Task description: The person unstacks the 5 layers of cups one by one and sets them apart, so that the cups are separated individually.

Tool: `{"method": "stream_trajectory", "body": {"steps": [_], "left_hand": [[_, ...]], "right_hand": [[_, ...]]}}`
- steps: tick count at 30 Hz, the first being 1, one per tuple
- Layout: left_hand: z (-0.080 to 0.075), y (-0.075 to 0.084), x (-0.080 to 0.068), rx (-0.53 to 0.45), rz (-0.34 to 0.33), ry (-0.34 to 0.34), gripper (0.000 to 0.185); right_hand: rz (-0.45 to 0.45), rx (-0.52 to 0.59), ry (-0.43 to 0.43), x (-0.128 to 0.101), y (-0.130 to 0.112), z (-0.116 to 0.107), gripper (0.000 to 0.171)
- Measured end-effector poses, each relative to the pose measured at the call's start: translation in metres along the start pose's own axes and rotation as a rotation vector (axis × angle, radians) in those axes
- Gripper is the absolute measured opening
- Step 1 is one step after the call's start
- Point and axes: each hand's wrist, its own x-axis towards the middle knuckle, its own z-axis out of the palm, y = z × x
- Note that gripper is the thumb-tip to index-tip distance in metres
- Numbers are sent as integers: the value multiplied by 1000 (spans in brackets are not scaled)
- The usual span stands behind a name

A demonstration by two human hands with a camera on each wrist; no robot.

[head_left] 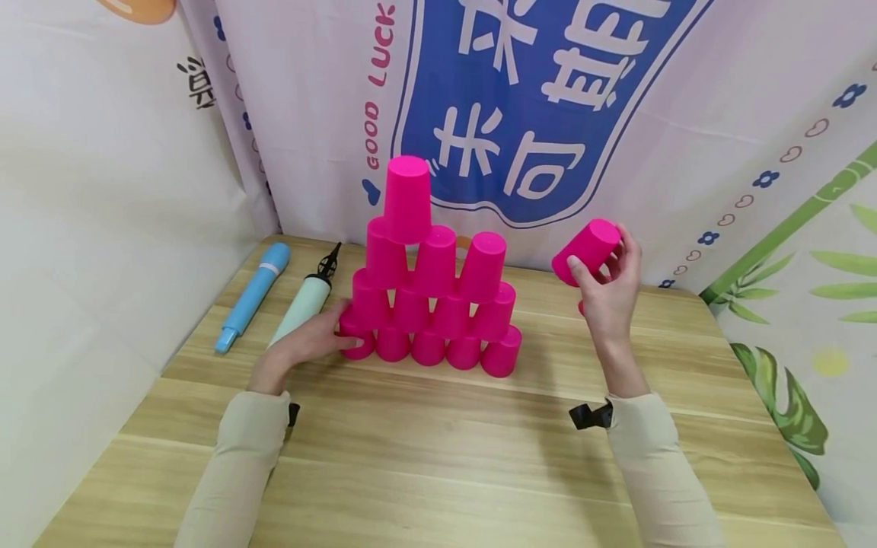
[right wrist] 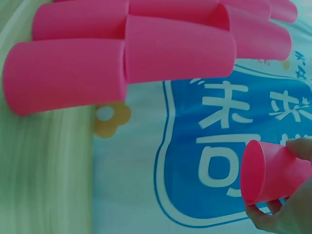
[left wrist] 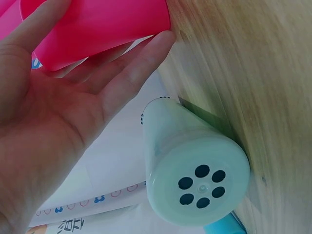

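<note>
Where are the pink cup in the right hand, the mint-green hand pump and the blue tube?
pink cup (head_left: 588, 248): head view, on its side wall.
mint-green hand pump (left wrist: 197, 170): left wrist view, on its round end with holes.
blue tube (head_left: 255, 292): head view, on the middle of its body.

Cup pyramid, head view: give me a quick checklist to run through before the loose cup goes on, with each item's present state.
1. Right hand grips the loose cup firmly: ok.
2. Loose cup is mouth-down for stacking: not ok, it is tilted.
3. Left hand steadies the bottom-left cup: ok, fingers touch it.
4. Open seat in the third row, right of the cup there: ok.
5. Pyramid rows sit level: ok.
6. Pump and blue tube lie clear of the base: ok.
</note>
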Motion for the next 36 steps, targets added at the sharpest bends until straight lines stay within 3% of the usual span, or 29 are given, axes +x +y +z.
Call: {"method": "stream_trajectory", "body": {"steps": [8,16,28,36], "left_hand": [[0,1,-1,5,-4,5,64],[1,1,0,11,-11,14,64],[1,0,-1,14,-4,14,66],[1,0,0,18,0,14,65]], "right_hand": [[30,-27,30,8,41,-11,70],[51,-50,34,0,38,-16,66],[164,-144,67,-4,63,-34,69],[210,-200,98,1,108,-53,72]]}}
